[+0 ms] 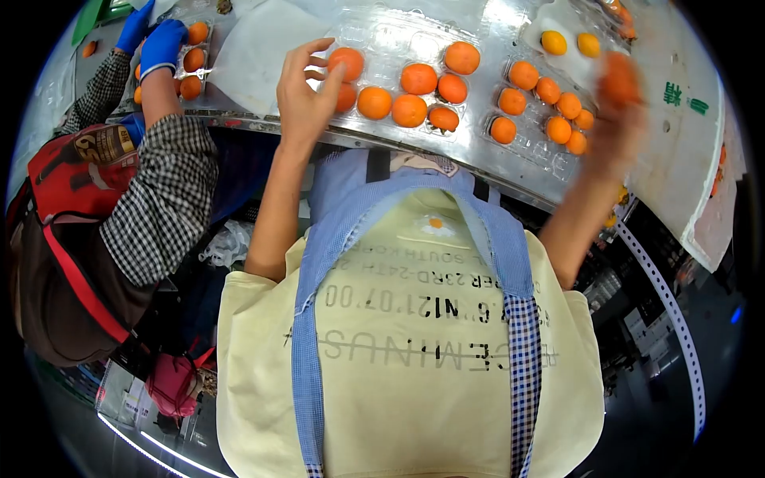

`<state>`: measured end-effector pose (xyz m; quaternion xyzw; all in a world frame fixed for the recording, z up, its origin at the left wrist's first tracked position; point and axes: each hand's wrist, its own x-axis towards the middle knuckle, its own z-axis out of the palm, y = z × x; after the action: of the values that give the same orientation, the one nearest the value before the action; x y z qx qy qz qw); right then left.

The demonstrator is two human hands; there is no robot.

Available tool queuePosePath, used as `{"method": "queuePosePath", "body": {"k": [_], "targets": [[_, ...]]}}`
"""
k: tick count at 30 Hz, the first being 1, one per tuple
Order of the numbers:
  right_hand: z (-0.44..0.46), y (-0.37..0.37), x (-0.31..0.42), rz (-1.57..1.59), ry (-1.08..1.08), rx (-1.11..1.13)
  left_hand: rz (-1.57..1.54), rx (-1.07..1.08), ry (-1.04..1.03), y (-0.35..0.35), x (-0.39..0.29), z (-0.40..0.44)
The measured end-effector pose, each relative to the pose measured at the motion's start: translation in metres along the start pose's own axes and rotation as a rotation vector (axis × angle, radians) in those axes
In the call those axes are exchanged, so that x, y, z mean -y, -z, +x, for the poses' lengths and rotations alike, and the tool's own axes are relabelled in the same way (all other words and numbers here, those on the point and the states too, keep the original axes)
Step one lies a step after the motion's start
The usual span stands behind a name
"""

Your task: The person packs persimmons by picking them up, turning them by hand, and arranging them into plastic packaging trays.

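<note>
- Head view, looking down: a clear plastic tray, the landmark here, lies on a metal table in front of a person.
- Eight oranges sit in the middle tray, most of them toward its near edge and right side.
- The left hand is at the tray's left edge. Its fingers and thumb are spread apart, with the tips close against a large orange at the tray's upper left; I cannot tell whether they grip it.
- The right hand is raised, well to the right of the tray, and blurred. It holds one orange.
- Just right of the tray, a group of smaller oranges sits in clear plastic; above them, two yellower fruits lie on a whitish sheet.
- Left of the tray, near the left hand, is a large piece of white paper.
- Farther left of the tray, a co-worker in checked sleeves and blue gloves works beside more oranges.
- Below the tray, nearest the viewer, is the person's pale yellow apron, with blue straps and printed letters.
</note>
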<state>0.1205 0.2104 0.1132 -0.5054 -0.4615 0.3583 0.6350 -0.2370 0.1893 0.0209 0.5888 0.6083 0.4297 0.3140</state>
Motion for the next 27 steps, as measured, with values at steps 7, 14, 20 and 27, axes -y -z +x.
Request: {"method": "queuePosePath", "body": {"k": [7, 14, 20, 27], "targets": [[0.061, 0.111, 0.159, -1.099, 0.536, -0.375, 0.620, 0.132, 0.003, -0.007, 0.015, 0.011], [0.108, 0.283, 0.156, -1.814, 0.422, -0.722, 0.834, 0.199, 0.107, -0.030, -0.007, 0.019], [0.079, 0.175, 0.096, -1.093, 0.696, -0.499, 0.661, 0.251, 0.191, -0.018, -0.013, 0.023], [-0.009, -0.017, -0.004, -0.461, 0.214, 0.191, -0.923, 0.336, 0.525, 0.012, -0.019, 0.009]]}}
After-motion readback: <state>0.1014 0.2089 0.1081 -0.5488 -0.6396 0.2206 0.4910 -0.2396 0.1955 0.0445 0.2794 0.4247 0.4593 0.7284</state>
